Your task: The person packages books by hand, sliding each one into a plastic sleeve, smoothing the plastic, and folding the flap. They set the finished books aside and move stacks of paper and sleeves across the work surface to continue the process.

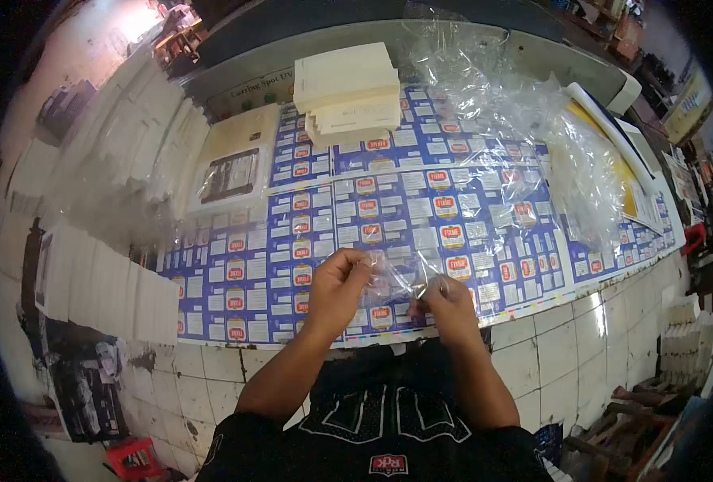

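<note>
Both of my hands are over the front part of a table spread with blue printed sheets [284, 273]. Between them stretches a clear plastic bag [389, 281], thin and crinkled. My left hand [342, 289] pinches its left side between thumb and fingers. On the other side, my right hand [445, 305] has its fingers closed on the bag's right end, where the plastic gathers and catches the light. Farther back on the sheets stands a stack of cream paper pads [348, 80].
Tall stacks of plastic-wrapped paper [124, 145] line the left side, with a white stack [107, 281] in front. A wrapped pack [232, 169] lies beside them. Loose clear plastic bags [493, 88] pile up at back right, near rolled sheets [613, 136]. Red stools [136, 458] stand on the floor.
</note>
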{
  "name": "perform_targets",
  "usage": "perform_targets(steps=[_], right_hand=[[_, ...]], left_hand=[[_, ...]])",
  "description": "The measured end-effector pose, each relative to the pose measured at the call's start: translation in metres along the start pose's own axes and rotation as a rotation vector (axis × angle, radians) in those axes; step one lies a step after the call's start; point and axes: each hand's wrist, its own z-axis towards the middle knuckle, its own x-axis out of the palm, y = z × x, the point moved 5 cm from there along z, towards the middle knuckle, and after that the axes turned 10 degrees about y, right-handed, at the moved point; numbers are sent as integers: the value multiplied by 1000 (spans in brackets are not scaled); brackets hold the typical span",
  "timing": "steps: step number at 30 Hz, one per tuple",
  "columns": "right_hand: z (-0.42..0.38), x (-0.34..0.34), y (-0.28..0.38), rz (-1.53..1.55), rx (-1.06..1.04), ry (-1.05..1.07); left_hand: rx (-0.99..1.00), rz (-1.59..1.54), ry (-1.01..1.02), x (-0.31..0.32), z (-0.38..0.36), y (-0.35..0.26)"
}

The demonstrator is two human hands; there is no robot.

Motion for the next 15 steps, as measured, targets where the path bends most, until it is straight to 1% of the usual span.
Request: perform_targets(steps=[1,2,3,4,5,7,9,10,11,12,13,15], right_hand=[[-4,4,7,4,3,1],[-12,12,15,-91,-6,24],[-16,16,18,-187,-14,45],[-17,16,14,-156,-74,10],[-21,15,12,-150,-60,2],[-25,16,18,-41,24,94],[-32,20,15,-16,5,121],[-35,23,12,15,-15,160],[-35,26,13,44,-42,202],[-34,28,18,45,-42,203],[-36,32,27,39,-50,195],[-35,35,33,30,-55,188]], left_hand=[[58,39,-65,-1,-5,-14],[33,104,-57,4,-10,-24],[19,106,-52,6,-14,-31],[155,344,-22,11,-19,-45],[294,576,11,18,-24,-57],[312,593,4,19,-27,-63],[385,570,-44,16,-32,-67],[377,570,-41,16,-34,-68],[428,617,-52,18,-35,-74],[480,664,-65,19,-36,-79],[477,665,-66,19,-36,-80],[578,733,-120,21,-39,-86]])
